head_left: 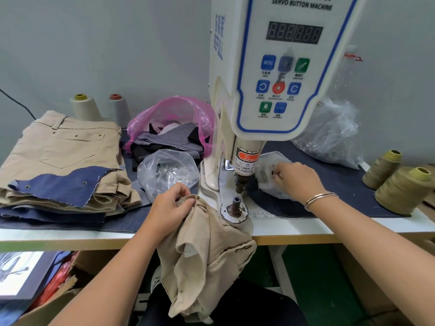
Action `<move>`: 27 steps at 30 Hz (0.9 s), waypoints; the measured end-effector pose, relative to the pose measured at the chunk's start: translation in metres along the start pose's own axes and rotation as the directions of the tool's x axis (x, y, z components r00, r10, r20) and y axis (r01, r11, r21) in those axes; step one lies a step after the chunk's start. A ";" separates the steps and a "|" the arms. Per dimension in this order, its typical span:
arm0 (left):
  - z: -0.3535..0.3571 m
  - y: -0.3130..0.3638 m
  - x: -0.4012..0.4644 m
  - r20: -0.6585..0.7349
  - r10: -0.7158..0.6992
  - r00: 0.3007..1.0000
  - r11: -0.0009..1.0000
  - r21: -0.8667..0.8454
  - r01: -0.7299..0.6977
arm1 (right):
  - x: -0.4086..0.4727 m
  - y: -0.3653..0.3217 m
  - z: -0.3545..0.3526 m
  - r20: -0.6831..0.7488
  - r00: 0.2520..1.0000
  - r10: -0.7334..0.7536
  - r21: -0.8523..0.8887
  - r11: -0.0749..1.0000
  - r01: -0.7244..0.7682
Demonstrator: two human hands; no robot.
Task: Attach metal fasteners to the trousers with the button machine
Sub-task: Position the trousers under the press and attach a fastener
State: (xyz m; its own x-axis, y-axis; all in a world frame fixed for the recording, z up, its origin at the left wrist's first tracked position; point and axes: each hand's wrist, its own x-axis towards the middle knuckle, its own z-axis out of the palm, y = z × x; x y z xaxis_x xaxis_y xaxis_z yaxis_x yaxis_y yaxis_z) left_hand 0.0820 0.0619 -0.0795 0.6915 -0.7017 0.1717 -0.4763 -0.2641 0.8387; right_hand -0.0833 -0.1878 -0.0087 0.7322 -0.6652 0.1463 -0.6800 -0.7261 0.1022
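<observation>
The beige trousers (207, 250) hung over the front edge of the table (306, 228), just left of the button machine (270, 90) and its lower die post (235, 204). The left hand (170, 208) gripped the waistband corner, fingers (186, 191) curled round the cloth, thumb beside a metal fastener (181, 202) already seated there. The right hand (296, 181), wearing a bangle (320, 200) at the wrist, reached into a small clear bag (266, 175) directly right of the machine's plunger; its fingertips were pinched together on a small dark item, too small to identify. A second clear bag of metal parts (167, 171) lay left of the machine base. A stack of folded trousers (63, 151) with a blue denim scrap (63, 184) on top sat at the table's left. Thread cones (404, 189) stood at the right.
</observation>
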 end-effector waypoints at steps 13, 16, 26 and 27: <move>-0.001 0.000 0.000 -0.007 -0.003 1.000 1.000 0.017 0.003 | -0.081 -0.063 -0.010 0.490 0.849 -0.195 0.744 -0.413 -0.525; -0.001 0.000 0.000 -0.008 -0.007 1.000 1.000 0.019 0.007 | -0.084 -0.072 -0.007 0.551 0.793 -0.261 0.604 -0.532 -0.594; -0.001 0.000 0.001 -0.006 -0.007 1.000 1.000 0.017 0.007 | -0.082 -0.079 -0.006 0.604 0.714 -0.355 0.333 -0.701 -0.630; -0.001 0.000 0.001 -0.007 -0.006 1.000 1.000 0.018 0.006 | -0.082 -0.080 -0.007 0.606 0.711 -0.357 0.327 -0.703 -0.631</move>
State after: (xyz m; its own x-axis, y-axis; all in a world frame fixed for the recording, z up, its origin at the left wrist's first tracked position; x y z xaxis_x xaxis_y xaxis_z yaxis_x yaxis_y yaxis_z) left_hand 0.0830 0.0619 -0.0789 0.6979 -0.6956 0.1706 -0.4822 -0.2802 0.8300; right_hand -0.0889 -0.0742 -0.0219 0.7866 -0.3194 -0.5284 0.0287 0.8737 -0.4856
